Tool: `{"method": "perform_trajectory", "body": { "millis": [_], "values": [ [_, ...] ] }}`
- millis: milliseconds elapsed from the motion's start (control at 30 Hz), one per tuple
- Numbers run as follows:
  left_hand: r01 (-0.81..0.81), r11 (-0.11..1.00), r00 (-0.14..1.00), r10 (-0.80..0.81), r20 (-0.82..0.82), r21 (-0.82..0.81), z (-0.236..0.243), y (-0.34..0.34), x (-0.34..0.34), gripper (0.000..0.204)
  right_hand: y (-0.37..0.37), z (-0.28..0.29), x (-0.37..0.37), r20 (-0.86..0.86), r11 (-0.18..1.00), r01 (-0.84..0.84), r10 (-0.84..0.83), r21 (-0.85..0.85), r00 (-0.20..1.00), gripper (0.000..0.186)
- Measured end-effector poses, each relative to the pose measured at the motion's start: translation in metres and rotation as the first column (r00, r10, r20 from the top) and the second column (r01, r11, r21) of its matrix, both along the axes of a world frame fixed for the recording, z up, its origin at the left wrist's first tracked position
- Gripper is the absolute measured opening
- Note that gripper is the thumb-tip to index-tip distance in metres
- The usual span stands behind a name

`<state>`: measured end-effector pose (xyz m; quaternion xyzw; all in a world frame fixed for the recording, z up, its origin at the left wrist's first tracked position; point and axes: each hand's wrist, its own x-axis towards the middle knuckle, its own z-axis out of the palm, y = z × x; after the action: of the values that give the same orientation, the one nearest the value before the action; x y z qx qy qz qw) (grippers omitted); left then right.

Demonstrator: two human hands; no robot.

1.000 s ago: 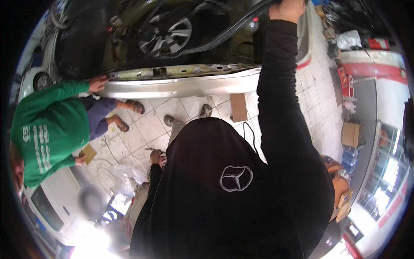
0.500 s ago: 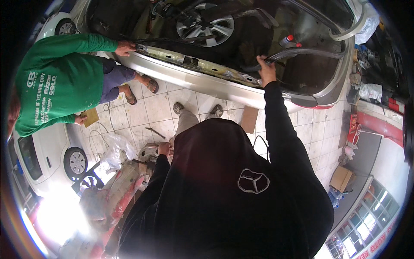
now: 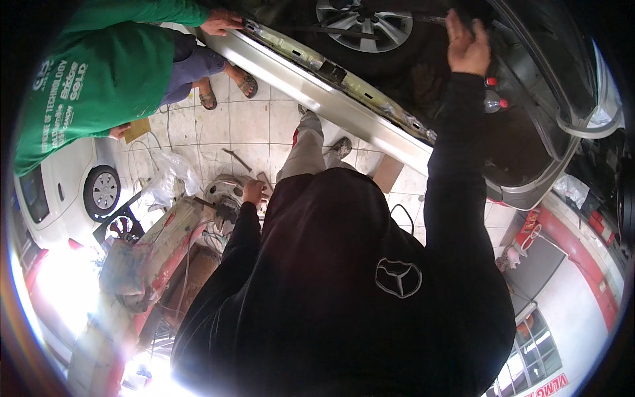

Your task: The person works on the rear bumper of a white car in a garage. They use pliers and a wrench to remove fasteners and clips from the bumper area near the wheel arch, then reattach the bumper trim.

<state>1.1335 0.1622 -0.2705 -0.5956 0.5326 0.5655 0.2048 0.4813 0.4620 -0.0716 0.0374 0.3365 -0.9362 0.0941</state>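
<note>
My right hand (image 3: 469, 47) is raised over the open rear of a silver car, fingers apart, with nothing visible in it. Beside it, a long black rubber seal strip (image 3: 527, 99) hangs down along the right side of the opening. Below the hand runs the car's bare rear sill (image 3: 357, 86), with yellowish metal and dark patches. Low at my side, my left hand (image 3: 253, 192) is empty, its fingers loosely extended. It appears above a metal part (image 3: 223, 190) on the floor side; I cannot tell whether they touch.
At the left, a co-worker in a green shirt (image 3: 106, 86) rests a hand (image 3: 221, 22) on the sill's end. An alloy wheel (image 3: 364, 25) and red-capped bottles (image 3: 494, 101) lie in the car. A white car (image 3: 63, 212), plastic sheeting (image 3: 169, 178) and brown board (image 3: 388, 173) are nearby.
My right hand has let go of the black seal strip and moved up and right, fingers spreading. The strip now hangs farther right. The view has shifted; my left hand stays low.
</note>
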Motion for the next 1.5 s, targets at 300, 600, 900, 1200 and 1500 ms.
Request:
{"method": "perform_trajectory", "body": {
  "millis": [300,600,900,1200,1500],
  "values": [
    [-0.036,0.999,0.999,0.036,0.022,0.005,0.009,-0.065,-0.045,0.028,0.021,-0.125,-0.093,0.171,0.874,0.345,-0.304,-0.342,0.937,0.042],
    [0.118,0.991,0.993,-0.119,-0.017,-0.067,0.025,-0.146,-0.085,0.028,0.029,-0.228,-0.08,0.586,0.917,0.369,-0.386,0.155,0.713,0.041],
    [0.129,0.992,0.992,-0.129,0.008,0.011,0.018,-0.149,-0.124,0.028,-0.019,-0.208,0.027,0.544,0.712,-0.445,0.105,0.543,0.833,0.056],
    [-0.001,1.0,0.995,-0.001,-0.098,-0.021,0.007,-0.084,-0.07,0.032,-0.024,-0.177,0.227,0.641,0.413,-0.74,0.376,0.531,0.669,0.041],
    [-0.024,0.999,0.999,0.025,0.04,-0.03,0.007,0.014,0.059,0.036,0.076,-0.249,0.385,0.849,-0.19,-0.889,0.431,0.417,0.307,0.043]
  ]
}}
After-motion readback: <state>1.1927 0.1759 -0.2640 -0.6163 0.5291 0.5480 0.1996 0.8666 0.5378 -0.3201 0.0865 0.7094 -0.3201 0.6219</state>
